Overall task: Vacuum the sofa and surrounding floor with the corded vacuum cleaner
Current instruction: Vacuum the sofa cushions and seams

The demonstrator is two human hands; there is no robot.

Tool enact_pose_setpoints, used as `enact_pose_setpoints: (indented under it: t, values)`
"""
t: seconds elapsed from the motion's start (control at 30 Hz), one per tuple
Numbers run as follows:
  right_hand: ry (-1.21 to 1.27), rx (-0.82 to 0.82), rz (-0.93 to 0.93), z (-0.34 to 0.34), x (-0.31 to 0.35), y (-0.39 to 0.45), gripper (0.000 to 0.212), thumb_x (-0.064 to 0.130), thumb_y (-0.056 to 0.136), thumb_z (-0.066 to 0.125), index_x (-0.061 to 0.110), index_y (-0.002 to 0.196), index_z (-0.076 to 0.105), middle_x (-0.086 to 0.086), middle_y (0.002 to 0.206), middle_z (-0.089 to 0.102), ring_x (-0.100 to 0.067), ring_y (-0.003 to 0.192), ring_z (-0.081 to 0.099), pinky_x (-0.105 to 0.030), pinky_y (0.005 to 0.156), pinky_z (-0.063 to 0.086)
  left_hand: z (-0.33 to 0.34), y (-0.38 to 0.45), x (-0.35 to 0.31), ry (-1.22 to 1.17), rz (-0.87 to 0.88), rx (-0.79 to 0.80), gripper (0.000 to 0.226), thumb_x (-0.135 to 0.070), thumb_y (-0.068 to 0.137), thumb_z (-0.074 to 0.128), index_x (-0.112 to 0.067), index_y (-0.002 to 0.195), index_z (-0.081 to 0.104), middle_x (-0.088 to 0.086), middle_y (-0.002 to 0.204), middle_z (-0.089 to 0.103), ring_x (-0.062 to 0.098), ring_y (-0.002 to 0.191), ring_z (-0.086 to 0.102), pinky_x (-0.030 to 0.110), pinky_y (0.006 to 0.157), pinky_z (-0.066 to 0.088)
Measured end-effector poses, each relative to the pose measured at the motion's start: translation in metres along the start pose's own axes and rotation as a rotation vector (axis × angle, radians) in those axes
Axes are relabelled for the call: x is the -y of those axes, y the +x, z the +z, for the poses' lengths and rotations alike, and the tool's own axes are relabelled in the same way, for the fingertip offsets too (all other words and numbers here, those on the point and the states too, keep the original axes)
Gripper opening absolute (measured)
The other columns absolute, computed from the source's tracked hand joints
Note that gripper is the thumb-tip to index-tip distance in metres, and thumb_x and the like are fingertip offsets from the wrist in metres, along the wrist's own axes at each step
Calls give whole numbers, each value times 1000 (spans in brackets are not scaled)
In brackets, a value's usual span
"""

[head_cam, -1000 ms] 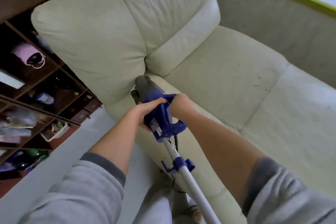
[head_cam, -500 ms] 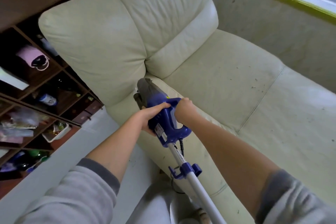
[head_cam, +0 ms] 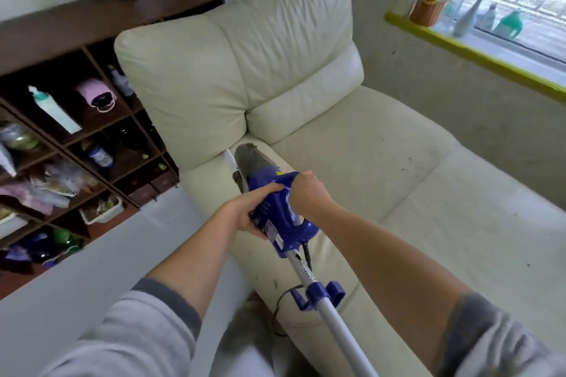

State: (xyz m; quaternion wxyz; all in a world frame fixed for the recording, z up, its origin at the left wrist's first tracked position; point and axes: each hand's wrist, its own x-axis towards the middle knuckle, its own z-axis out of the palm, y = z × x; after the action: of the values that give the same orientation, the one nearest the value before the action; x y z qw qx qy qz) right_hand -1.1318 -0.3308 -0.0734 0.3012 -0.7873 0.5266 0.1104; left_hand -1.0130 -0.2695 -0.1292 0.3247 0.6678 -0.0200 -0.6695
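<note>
Your left hand (head_cam: 245, 214) and right hand (head_cam: 307, 193) both gripped the blue vacuum cleaner (head_cam: 277, 208), forearms stretched forward. Its nozzle pointed into the sofa (head_cam: 352, 138) crease beside the armrest.

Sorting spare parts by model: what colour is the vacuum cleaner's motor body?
Blue, best seen in the head view, on the vacuum cleaner's motor body.

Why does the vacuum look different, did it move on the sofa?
Cannot tell. The camera tilted up, so everything shifted. The vacuum nose sits at the same crease where the armrest meets the seat, both hands gripping it.
</note>
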Motion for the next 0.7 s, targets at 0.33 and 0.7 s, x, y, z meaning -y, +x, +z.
enact_pose_setpoints:
  t: [0.33,0.7]
  values:
    - [197,17,-185,-26,-26,-32,28,30,85,65,9,99,52,-8,90,58,-24,77,54,-28,58,40,30,-20,15,-384,199,95,44,-36,82,52,-6,115,52,17,103,62,44,105,57,66,99,37]
    - [-426,56,-339,12,-11,-5,60,4,93,53,3,146,24,-12,128,57,-31,113,59,-37,82,47,36,24,-67,136,-23,-210,47,-49,76,71,-10,98,58,12,105,67,35,98,64,53,86,53]
